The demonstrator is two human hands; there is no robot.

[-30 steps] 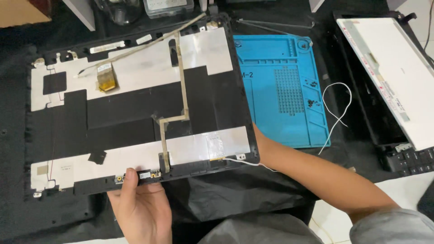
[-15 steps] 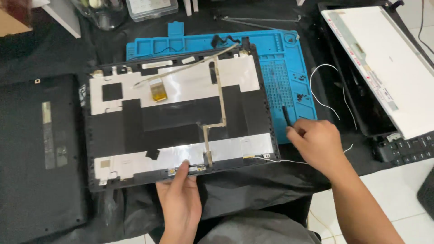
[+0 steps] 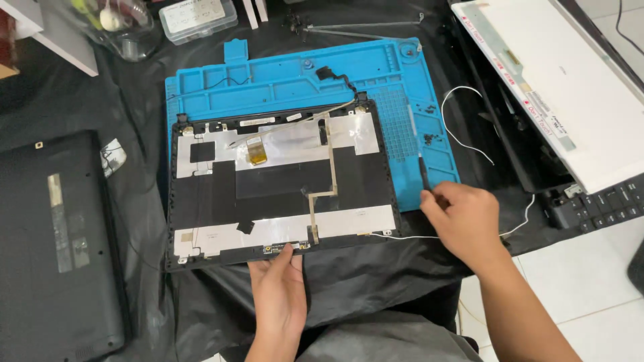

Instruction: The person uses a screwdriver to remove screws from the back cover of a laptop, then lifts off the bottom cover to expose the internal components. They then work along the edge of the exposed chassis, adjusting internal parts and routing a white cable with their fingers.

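Back cover now shifted onto blue mat (earlier on black cloth). Left hand pinches near edge; right hand, off cover, closes on black tool.

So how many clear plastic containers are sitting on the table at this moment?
2, both at the far left edge of the table: a rounded clear container holding small items, and just right of it a flat clear box with a lid. Both are cut off by the frame; others may lie outside it.
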